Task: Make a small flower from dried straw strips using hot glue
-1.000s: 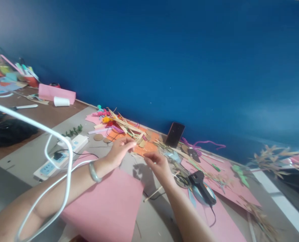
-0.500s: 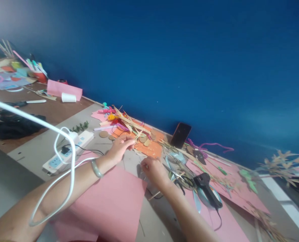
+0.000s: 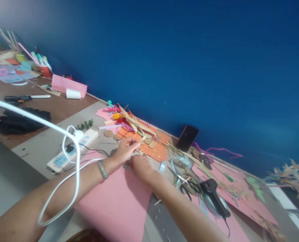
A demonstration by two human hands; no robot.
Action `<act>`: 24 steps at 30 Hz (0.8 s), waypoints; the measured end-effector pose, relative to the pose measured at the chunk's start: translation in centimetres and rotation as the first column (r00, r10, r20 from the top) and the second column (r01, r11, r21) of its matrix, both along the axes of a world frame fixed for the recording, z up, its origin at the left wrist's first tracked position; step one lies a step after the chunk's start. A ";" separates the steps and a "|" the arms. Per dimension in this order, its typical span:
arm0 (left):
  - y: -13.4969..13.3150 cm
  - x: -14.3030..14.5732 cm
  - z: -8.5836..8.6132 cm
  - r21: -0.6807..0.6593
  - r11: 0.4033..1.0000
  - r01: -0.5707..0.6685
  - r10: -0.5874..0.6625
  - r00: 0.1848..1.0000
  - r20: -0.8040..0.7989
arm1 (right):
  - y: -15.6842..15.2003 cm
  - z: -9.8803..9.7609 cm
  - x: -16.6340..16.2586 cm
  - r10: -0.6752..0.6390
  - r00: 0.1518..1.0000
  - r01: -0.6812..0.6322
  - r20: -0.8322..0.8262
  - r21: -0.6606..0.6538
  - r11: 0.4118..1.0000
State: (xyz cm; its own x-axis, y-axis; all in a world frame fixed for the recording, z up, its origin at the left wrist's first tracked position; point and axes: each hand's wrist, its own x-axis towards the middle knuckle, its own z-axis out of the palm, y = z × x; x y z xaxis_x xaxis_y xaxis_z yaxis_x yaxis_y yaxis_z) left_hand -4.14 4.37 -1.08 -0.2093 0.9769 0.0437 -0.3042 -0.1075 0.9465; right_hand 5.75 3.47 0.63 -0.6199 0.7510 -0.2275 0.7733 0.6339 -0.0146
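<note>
My left hand (image 3: pixel 126 149), with a bangle at the wrist, pinches a small pale dried-leaf strip (image 3: pixel 143 138) between thumb and fingertips. Close by on its right is my right hand (image 3: pixel 141 166), fingers curled closed; what they hold, if anything, is hidden. Both hands are over the near edge of an orange sheet (image 3: pixel 159 155), where round brown discs (image 3: pixel 148 140) and a heap of dried strips (image 3: pixel 136 123) lie. Beneath my forearms is a large pink sheet (image 3: pixel 119 198).
Scissors (image 3: pixel 181 178) and a black glue gun (image 3: pixel 215 195) lie to the right. A phone (image 3: pixel 187 138) leans against the blue wall (image 3: pixel 164 67). On the left are a power strip (image 3: pixel 91 136), a looping white cable (image 3: pixel 77 164) and a black glove-like bundle (image 3: pixel 23 122).
My right hand has moved left, up close beside my left hand. The left hand keeps its pinch on the strip. The whole view has shifted slightly.
</note>
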 end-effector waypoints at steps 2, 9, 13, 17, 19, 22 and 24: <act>0.0 0.1 0.0 -0.017 1.000 0.008 -0.008 1.000 0.003 | 0.0 0.2 0.0 0.047 0.997 -0.047 0.058 0.006 0.999; -0.5 0.0 0.5 -0.051 0.998 0.024 -0.023 1.000 0.013 | -0.8 0.4 1.7 0.153 0.980 -0.159 0.125 0.035 0.987; -0.6 0.1 0.4 -0.085 0.995 0.054 -0.052 0.998 0.028 | -0.8 1.2 3.7 0.101 0.991 -0.105 0.088 0.048 0.993; -0.9 0.5 0.2 -0.065 0.991 0.118 -0.112 0.990 0.088 | -0.5 1.6 6.0 -0.049 0.969 0.041 -0.241 -0.040 0.998; -1.2 0.7 0.3 -0.065 0.987 0.145 -0.137 0.984 0.114 | -0.4 1.3 6.9 -0.208 0.818 0.113 -0.536 -0.205 0.972; -1.6 1.0 0.4 -0.109 0.981 0.160 -0.147 0.982 0.119 | -0.5 0.5 7.2 -0.431 0.518 0.117 -0.739 -0.438 0.891; -1.8 1.3 0.6 -0.136 0.976 0.172 -0.158 0.982 0.106 | -0.6 0.1 7.0 -0.524 0.375 0.105 -0.765 -0.527 0.843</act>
